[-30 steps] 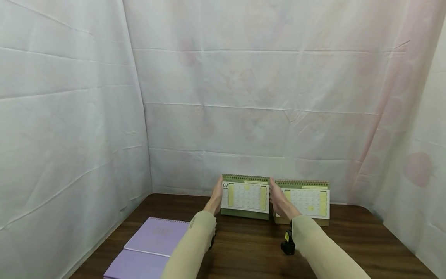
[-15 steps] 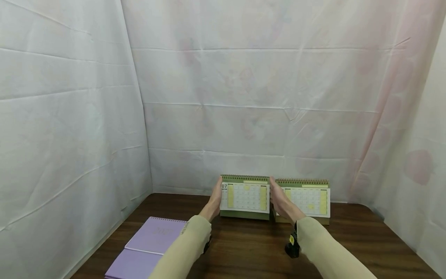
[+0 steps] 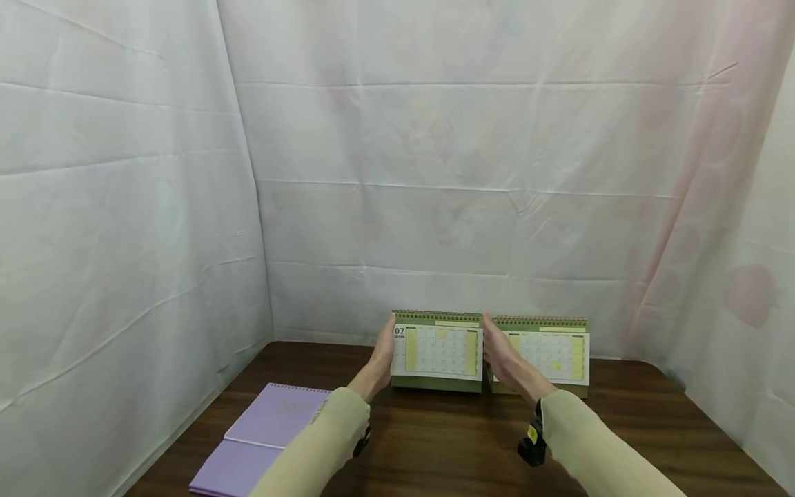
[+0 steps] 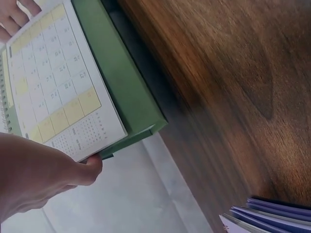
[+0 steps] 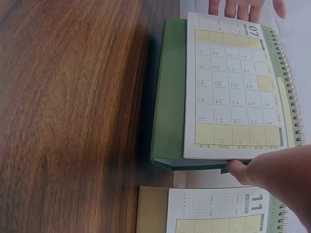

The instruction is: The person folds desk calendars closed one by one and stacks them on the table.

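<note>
A green desk calendar (image 3: 441, 351) showing month 07 stands upright as a tent at the back of the table, its spiral binding on top. My left hand (image 3: 379, 359) lies along its left side edge. Along its right side edge lies my right hand (image 3: 506, 359). The fingers of both hands look straight, with the calendar between them; how firmly they press is hard to tell. Just to the right stands a second calendar (image 3: 568, 359) with a brown base (image 5: 150, 213), partly hidden by my right hand. Its page reads 11 in the right wrist view.
A purple spiral-bound calendar (image 3: 288, 414) lies at the front left of the dark wooden table (image 3: 447, 442), partly hidden by my left sleeve. White cloth (image 3: 435, 228) hangs behind the table and at both sides.
Both forearms have spread slightly outward at the wrists. The hands have stayed at the green calendar's sides, and its position has hardly shifted.
</note>
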Demonstrator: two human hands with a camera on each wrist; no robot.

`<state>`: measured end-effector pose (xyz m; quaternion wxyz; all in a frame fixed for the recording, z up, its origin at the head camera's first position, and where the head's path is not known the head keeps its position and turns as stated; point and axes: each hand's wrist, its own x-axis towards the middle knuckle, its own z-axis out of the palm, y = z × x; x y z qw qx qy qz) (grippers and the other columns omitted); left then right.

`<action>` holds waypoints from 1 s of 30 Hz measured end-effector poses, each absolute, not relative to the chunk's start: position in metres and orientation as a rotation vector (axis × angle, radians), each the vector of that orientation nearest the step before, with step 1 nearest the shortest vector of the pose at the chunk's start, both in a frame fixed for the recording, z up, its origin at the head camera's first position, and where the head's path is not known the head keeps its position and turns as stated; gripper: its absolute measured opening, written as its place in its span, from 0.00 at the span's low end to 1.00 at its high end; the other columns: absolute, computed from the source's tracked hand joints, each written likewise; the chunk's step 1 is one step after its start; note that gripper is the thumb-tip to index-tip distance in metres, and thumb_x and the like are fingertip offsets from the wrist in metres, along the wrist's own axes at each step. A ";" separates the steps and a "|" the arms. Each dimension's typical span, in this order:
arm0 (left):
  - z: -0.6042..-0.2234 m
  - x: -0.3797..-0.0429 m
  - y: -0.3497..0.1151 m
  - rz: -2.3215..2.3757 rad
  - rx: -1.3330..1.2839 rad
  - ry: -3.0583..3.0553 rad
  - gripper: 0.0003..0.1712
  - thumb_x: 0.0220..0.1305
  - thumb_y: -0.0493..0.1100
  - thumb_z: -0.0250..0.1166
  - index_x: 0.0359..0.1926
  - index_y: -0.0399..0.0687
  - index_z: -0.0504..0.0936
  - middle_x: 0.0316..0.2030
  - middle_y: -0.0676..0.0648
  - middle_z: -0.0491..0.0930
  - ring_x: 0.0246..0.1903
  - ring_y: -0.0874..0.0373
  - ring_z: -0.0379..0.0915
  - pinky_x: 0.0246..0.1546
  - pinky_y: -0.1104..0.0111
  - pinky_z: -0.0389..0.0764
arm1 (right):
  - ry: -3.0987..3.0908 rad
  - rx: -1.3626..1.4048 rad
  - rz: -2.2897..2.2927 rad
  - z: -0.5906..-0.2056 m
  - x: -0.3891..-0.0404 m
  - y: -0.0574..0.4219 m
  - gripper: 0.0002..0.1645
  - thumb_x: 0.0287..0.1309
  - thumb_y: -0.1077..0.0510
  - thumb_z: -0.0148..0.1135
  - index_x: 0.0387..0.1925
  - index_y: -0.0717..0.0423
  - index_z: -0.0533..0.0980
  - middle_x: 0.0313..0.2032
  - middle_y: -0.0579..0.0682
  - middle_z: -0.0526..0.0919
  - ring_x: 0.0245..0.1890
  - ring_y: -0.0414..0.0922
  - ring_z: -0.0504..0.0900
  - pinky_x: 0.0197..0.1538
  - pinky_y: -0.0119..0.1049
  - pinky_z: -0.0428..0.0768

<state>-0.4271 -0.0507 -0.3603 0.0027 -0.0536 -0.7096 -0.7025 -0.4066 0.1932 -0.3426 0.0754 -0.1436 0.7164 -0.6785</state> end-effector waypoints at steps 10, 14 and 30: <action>-0.352 -0.405 -0.050 -2.214 -0.183 -2.209 0.40 0.70 0.71 0.33 0.75 0.58 0.53 0.58 0.39 0.68 0.54 0.43 0.67 0.66 0.47 0.60 | 2.144 -0.463 -2.019 -0.335 -0.392 0.196 0.44 0.69 0.29 0.19 0.70 0.43 0.15 0.72 0.54 0.14 0.73 0.59 0.17 0.72 0.63 0.29; -0.350 -0.394 -0.050 -2.238 -0.183 -2.194 0.41 0.70 0.71 0.34 0.65 0.49 0.68 0.51 0.33 0.74 0.51 0.39 0.71 0.61 0.50 0.66 | 2.152 -0.469 -1.997 -0.333 -0.385 0.199 0.48 0.67 0.26 0.20 0.71 0.44 0.16 0.72 0.55 0.14 0.73 0.60 0.17 0.72 0.64 0.30; -0.351 -0.370 -0.046 -2.303 -0.123 -2.124 0.43 0.69 0.70 0.41 0.73 0.48 0.57 0.63 0.40 0.64 0.65 0.45 0.57 0.71 0.44 0.46 | 2.151 -0.398 -1.960 -0.330 -0.363 0.206 0.62 0.55 0.17 0.29 0.71 0.46 0.17 0.73 0.56 0.16 0.73 0.61 0.20 0.73 0.63 0.34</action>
